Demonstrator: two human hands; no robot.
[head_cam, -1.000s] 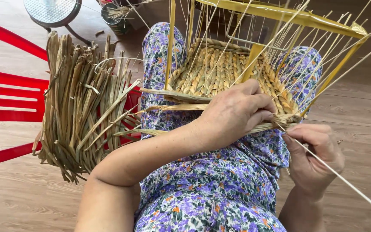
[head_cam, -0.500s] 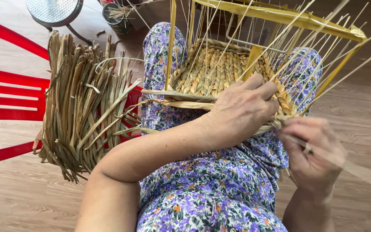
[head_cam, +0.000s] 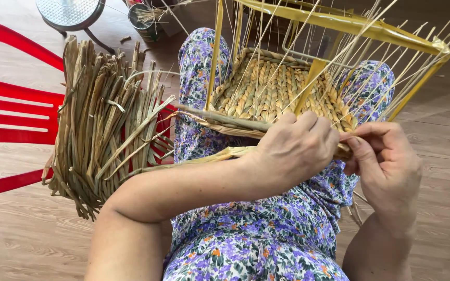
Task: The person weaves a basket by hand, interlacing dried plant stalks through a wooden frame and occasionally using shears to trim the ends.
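Left hand [head_cam: 292,151] closed on woven basket [head_cam: 277,96] near rim; right hand [head_cam: 384,166] pinching a fibre strand there. Dried rush bundle [head_cam: 105,125] left.

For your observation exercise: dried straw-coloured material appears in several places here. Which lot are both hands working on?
The half-woven basket on the lap: the left hand and right hand meet at its near rim. The loose bundle of dried leaves on the red chair lies untouched.

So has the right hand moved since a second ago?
Yes. The right hand has moved up and inward to the near rim of the woven basket, now meeting the left hand there.
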